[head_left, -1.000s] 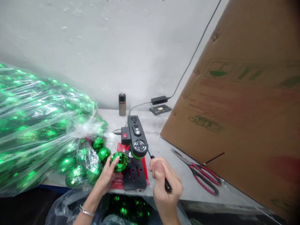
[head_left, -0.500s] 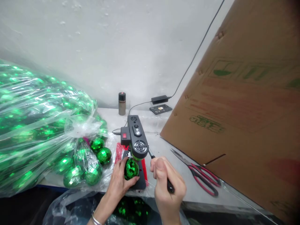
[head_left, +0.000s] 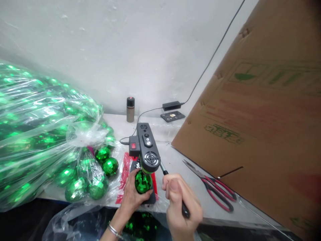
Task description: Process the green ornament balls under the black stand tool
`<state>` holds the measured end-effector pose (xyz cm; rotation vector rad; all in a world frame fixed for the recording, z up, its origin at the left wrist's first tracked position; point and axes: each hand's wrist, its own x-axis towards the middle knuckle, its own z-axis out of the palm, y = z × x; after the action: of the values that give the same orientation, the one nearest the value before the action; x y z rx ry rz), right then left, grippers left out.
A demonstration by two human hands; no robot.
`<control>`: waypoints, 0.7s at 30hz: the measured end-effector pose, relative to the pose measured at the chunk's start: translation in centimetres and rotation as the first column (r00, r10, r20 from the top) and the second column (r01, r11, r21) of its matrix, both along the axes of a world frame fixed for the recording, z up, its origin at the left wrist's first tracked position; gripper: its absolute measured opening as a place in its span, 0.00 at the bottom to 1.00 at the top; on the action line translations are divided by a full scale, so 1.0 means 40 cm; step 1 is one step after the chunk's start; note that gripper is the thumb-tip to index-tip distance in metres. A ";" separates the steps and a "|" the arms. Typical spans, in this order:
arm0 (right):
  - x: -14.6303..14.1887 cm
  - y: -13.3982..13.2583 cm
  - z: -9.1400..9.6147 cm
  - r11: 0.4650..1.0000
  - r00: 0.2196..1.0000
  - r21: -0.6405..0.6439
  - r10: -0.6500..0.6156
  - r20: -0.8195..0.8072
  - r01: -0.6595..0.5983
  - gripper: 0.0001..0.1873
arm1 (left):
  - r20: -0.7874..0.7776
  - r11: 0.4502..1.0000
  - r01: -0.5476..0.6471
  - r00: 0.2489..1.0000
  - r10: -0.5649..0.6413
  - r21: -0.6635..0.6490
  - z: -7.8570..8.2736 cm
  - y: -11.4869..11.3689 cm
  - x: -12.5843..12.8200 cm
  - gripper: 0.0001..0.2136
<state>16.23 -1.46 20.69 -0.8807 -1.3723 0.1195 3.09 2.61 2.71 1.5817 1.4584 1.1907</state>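
My left hand grips a shiny green mirrored ball, thumb in front and fingers at its left side. The ball sits right under the round head of a small black machine with a red switch at its left. My right hand is wrapped round the black handle of a lever that runs to the machine's right side. Beneath the machine, its dark base plate lies on red plastic. Where the ball meets the head is partly hidden.
A clear bag of green balls fills the left, with loose balls beside it. Scissors lie at right before a leaning cardboard box. A small bottle, a phone and a power adapter are at the back.
My right hand has moved slightly right and down with the lever handle. The left hand and the ball have shifted slightly right, still beneath the machine's head.
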 end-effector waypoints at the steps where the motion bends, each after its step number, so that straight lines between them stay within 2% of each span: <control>1: 0.001 -0.002 -0.011 1.000 1.000 0.003 0.004 -0.005 -0.004 0.16 | 0.000 1.000 -0.008 1.000 0.008 -0.002 -0.004 0.000 0.001 0.40; 9: -0.002 -0.003 -0.109 0.996 0.999 0.084 -0.003 -0.035 0.005 0.18 | -0.052 0.999 -0.033 0.998 0.031 -0.028 0.001 -0.006 0.009 0.40; 15: -0.011 -0.005 -0.134 0.998 0.995 0.065 -0.019 -0.096 0.026 0.18 | -0.055 0.999 -0.040 0.998 0.039 -0.020 0.012 -0.007 0.014 0.39; 21: -0.010 -0.007 -0.151 0.999 0.991 0.054 0.014 -0.132 -0.007 0.17 | -0.082 0.999 -0.044 0.996 0.043 -0.011 0.022 -0.008 0.013 0.38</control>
<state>15.82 -1.76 14.63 -0.8069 -1.2513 0.1466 3.63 2.30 3.60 1.6142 1.5566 1.1506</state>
